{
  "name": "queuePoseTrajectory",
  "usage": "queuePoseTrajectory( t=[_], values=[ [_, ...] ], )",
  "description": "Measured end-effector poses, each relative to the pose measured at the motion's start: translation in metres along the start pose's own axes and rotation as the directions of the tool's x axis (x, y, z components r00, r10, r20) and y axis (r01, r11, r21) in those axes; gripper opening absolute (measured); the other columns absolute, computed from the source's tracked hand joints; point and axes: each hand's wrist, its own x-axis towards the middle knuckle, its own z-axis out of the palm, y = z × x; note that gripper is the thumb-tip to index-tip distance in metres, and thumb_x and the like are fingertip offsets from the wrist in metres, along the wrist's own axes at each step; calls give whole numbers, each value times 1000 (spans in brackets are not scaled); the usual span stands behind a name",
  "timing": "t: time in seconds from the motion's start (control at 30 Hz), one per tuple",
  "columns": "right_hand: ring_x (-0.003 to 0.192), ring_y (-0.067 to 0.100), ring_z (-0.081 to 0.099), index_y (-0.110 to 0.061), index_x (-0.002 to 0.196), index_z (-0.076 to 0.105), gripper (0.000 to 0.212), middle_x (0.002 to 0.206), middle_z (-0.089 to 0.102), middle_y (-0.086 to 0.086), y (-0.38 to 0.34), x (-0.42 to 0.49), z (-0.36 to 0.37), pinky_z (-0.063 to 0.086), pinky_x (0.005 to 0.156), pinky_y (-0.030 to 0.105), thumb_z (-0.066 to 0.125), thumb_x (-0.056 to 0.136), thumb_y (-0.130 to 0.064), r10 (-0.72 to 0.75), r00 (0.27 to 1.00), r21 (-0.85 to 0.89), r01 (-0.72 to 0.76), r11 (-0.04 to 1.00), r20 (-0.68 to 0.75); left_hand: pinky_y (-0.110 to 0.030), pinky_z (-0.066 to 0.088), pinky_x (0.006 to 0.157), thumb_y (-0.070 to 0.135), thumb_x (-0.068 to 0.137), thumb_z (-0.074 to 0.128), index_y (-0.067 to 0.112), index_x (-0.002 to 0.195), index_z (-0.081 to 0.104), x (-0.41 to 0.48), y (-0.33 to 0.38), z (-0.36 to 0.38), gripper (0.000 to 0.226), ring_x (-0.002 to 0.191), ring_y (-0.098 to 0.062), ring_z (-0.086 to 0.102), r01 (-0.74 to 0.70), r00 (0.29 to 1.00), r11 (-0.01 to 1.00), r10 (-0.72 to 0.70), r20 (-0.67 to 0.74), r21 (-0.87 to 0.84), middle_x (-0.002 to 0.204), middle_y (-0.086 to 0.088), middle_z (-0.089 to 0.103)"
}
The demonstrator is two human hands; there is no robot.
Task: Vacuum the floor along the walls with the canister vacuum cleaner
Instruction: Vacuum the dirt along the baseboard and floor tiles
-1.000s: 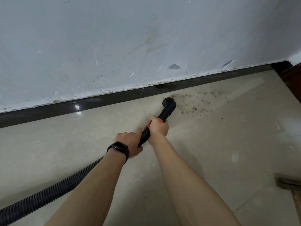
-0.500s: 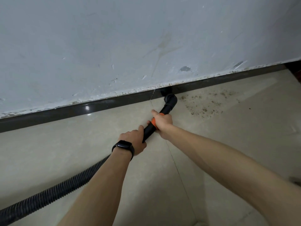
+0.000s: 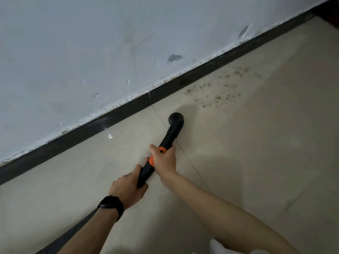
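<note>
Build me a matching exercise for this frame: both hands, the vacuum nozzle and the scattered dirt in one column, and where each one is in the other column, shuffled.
Column one
1. left hand
2. right hand
3. nozzle
4. dirt

Column two
A. strewn on the floor beside the baseboard
B. grips the orange collar
C. apart from the baseboard, short of the dirt
D. grips the black tube at the end nearer the hose

Pairs: 1-D, 2-B, 3-C, 4-A
</note>
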Motion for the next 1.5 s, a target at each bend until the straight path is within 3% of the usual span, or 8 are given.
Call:
queuePoseTrajectory(
  t=[0.23, 0.37, 0.7, 0.87, 1.1, 1.5],
  values=[
    [61, 21, 73, -16, 128, 42, 40, 92, 68, 11, -29, 15, -65, 60, 59, 33, 67, 97, -16, -28, 973, 231, 82, 970, -231, -28, 29, 47, 41, 82, 55, 37, 91, 27, 36, 73, -1, 30, 55, -11, 47, -188, 978, 978, 178, 106, 87, 67, 11, 49],
    [46, 17, 61, -14, 119, 46, 36, 75, 61, 6, -49, 34, -100, 57, 57, 34, 68, 92, -16, -46, 952, 183, 106, 977, -304, -28, 31, 47, 41, 83, 55, 39, 91, 25, 49, 115, 12, 31, 55, -12, 49, -225, 968, 974, 219, 120, 37, 68, 10, 49],
    [41, 16, 59, -9, 120, 45, 37, 82, 58, 9, -74, 62, -127, 52, 46, 30, 63, 88, -8, -102, 966, 3, 106, 994, -238, -27, 33, 46, 37, 84, 57, 37, 93, 25, 61, 150, 34, 34, 55, -12, 51, -154, 985, 983, 160, 66, -97, 69, 10, 50],
    [41, 14, 58, -12, 108, 44, 28, 82, 56, 9, -82, 72, -115, 55, 49, 33, 63, 88, -8, -104, 979, -14, 103, 995, -175, -26, 30, 45, 36, 82, 58, 38, 89, 21, 68, 147, 27, 37, 53, -12, 50, -115, 993, 989, 118, 23, -90, 66, 9, 50],
    [43, 17, 58, -10, 117, 45, 36, 74, 58, 8, -87, 85, -93, 55, 51, 34, 65, 86, -7, -100, 992, -25, 98, 995, -81, -26, 33, 44, 37, 83, 58, 35, 89, 25, 76, 136, 21, 33, 53, -14, 53, -51, 999, 991, 50, -10, -127, 67, 6, 54],
    [45, 15, 57, -9, 119, 48, 38, 85, 58, 11, -97, 107, -66, 55, 53, 33, 69, 88, -9, -89, 995, -14, 88, 996, -40, -25, 34, 45, 33, 86, 59, 35, 92, 27, 99, 123, 4, 32, 54, -14, 54, -28, 999, 986, 24, -24, -164, 68, 5, 54]
  ],
)
